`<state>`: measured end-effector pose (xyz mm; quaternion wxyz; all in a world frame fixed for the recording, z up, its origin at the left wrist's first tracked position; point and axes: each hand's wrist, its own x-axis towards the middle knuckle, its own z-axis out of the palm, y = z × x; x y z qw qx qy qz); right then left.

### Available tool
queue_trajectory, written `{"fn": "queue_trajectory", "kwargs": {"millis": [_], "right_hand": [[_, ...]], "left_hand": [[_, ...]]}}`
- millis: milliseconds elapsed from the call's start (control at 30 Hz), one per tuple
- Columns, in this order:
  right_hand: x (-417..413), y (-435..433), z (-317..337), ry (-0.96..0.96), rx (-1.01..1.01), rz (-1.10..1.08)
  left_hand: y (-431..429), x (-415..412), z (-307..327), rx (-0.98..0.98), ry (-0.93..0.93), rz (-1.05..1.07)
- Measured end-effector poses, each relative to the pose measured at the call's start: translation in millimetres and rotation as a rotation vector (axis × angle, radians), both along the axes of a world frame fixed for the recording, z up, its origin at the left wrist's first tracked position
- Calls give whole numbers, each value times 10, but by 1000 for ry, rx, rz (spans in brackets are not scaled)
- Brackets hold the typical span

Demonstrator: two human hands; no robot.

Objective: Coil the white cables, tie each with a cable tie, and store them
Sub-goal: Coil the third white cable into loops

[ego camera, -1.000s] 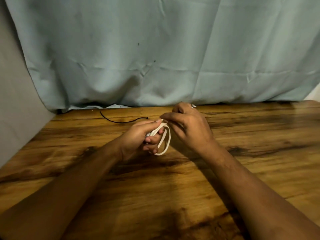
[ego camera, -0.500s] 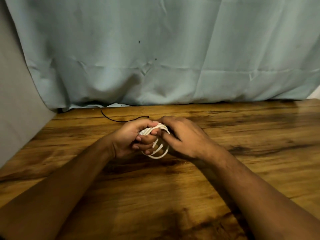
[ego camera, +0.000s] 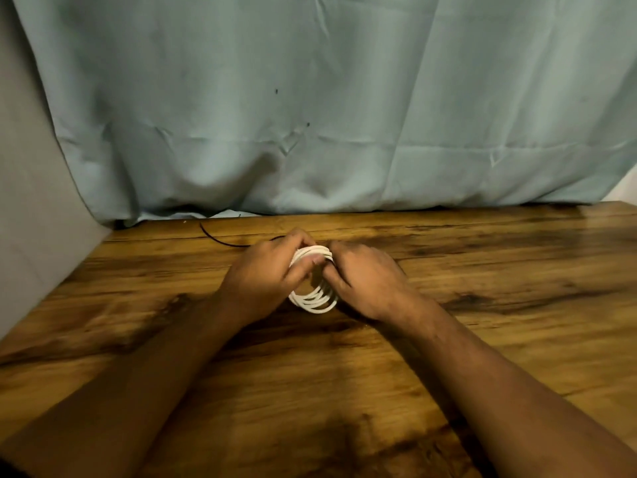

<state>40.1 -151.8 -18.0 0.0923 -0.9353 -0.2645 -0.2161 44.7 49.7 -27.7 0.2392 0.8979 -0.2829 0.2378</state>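
Two hands meet at the middle of the wooden table [ego camera: 482, 305], both on one white cable [ego camera: 315, 300]. The cable is wound into a small coil of several loops and stands on edge between the hands. Its bottom sits at or just above the wood; contact is unclear.

The left hand [ego camera: 265, 274] grips the coil's top left. Its fingers curl over the strands and the thumb presses on them from the near side. The right hand [ego camera: 362, 281] is closed on the coil's right side with fingers curled in toward the loops. Its fingertips are mostly hidden, so the exact pinch is unclear. Loose cable ends are not visible.

Both forearms are bare and angle in from the bottom corners.

A thin black cable tie [ego camera: 217, 238] lies flat on the table behind the left hand, near the back edge. Its right end is hidden by that hand, and it is apart from the coil.

A pale blue curtain [ego camera: 344, 115] hangs behind the table, wrinkled, reaching down to the back edge. A grey wall [ego camera: 27, 201] is at far left.
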Motion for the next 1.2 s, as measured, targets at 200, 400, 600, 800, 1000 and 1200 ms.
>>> {"fn": "queue_trajectory", "kwargs": {"millis": [200,400,600,800,1000,1200], "right_hand": [[70,-43,-60,39,19,-89],[99,-41,-97,92,41,-41],[63,-19,-89,155,135,12],[59,8,-113,98,181,-86],[93,-14,-133,115,216,-81],[110,-29,-148,340,435,124]], "left_hand": [[-119,3,18,354,-65,260],[-26,83,-3,209,140,100],[73,87,-66,-64,271,-102],[-90,-14,-56,252,10,236],[-209,-26,-24,354,9,351],[16,67,-21,235,200,79]]}}
